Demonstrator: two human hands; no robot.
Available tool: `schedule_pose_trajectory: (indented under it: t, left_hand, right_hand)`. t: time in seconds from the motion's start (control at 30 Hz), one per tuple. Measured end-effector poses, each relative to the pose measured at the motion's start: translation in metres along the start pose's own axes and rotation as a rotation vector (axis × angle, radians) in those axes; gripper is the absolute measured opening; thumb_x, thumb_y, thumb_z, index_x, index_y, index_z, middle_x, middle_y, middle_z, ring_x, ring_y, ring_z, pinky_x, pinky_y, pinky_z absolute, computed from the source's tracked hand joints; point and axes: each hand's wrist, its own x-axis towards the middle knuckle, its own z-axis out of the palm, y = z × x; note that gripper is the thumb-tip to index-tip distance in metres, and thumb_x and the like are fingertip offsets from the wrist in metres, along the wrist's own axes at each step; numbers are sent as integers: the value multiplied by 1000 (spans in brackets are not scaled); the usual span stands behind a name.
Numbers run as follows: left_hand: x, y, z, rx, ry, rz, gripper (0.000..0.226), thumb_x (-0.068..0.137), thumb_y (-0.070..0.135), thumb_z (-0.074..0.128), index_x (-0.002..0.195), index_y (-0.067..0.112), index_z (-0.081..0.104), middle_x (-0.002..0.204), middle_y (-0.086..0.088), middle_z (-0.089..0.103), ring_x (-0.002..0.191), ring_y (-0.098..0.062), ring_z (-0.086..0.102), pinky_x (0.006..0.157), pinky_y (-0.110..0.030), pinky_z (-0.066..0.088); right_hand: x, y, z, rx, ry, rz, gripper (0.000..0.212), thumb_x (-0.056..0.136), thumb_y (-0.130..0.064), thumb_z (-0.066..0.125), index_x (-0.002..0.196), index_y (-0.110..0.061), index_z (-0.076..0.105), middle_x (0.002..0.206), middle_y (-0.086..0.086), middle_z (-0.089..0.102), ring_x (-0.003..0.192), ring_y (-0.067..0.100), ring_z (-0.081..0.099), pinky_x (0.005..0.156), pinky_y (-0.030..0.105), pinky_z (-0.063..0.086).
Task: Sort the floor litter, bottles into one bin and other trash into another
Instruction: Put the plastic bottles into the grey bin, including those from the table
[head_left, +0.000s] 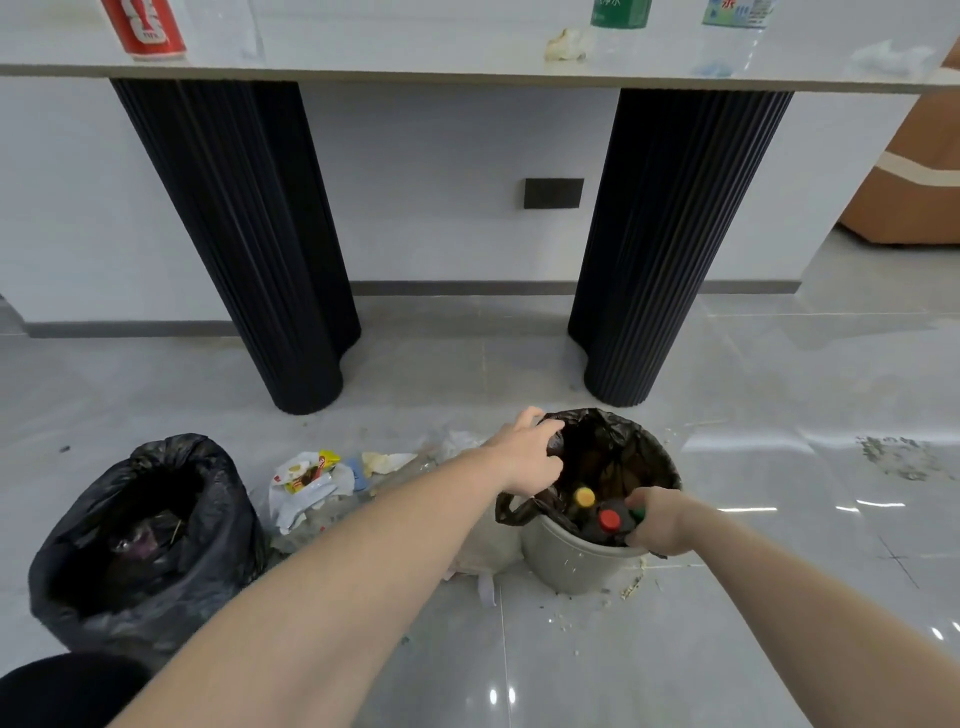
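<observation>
The bin (566, 558) is grey with a black liner (613, 441), and its bottles show yellow (585, 497), red (609, 518) and green (638, 514) caps. A black bag (130, 525) sits by a white-and-yellow wrapper (304, 480) on the glossy grey floor (779, 519). The white table (415, 36) has black ribbed legs (244, 234) and carries a red can (145, 26).

grey bin (563, 558) is standing upright on the floor, lined with a black bag (613, 441), mouth open. bottles are sitting inside it, caps up: a yellow cap (585, 497), a red cap (609, 519), a green cap (638, 514) at the near rim. a second bin, wrapped in a black bag (145, 525), is standing well apart to the left, dark trash inside. loose litter is lying between them: a white-and-yellow wrapper (306, 480), crumpled paper (387, 461).
</observation>
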Motion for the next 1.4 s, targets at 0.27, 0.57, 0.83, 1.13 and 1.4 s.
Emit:
schedule_pose_trajectory:
  t: [0.27, 0.57, 0.83, 1.13, 1.4]
  left_hand:
    - [-71, -58, -53, 300, 44, -18, 63, 101, 32, 44, 160, 27, 23, 169, 3, -2, 151, -31, 20, 119, -43, 27]
    - [-146, -97, -157, 512, 241, -127, 65, 100, 37, 42, 160, 19, 25, 169, -10, 1, 154, -33, 6, 125, -45, 16]
    - [-191, -100, -273, 539, 504, -163, 65, 100, 38, 45, 160, 22, 25, 170, -9, 5, 155, -33, 4, 126, -49, 13]
    - [-208, -125, -375, 471, 708, -225, 68, 97, 39, 50, 158, 21, 28, 168, -10, 11, 152, -35, 16, 123, -50, 23]
    - [-199, -156, -433, 307, 949, -229, 67, 91, 40, 59, 150, 16, 38, 150, -10, 38, 130, -33, 47, 105, -49, 46]
  right_hand:
    - [-28, -36, -4, -189, 41, 11, 47, 86, -37, 55, 130, -21, 54, 130, 5, 57, 109, 25, 59, 90, 35, 52]
    - [-79, -131, -81, -377, 390, -104, 63, 97, -44, 49, 154, -21, 34, 164, 7, 20, 147, 35, 23, 113, 50, 36]
    - [-137, -209, -195, -355, 681, -249, 67, 97, -44, 50, 157, -21, 28, 165, 8, 15, 150, 35, 18, 115, 52, 35]
    - [-157, -309, -266, -234, 868, -433, 72, 96, -42, 54, 157, -18, 24, 165, 6, 18, 148, 34, 24, 116, 49, 34]
    - [-135, -405, -302, 49, 905, -572, 70, 98, -37, 53, 157, -16, 22, 156, 10, 33, 139, 35, 39, 108, 44, 40]
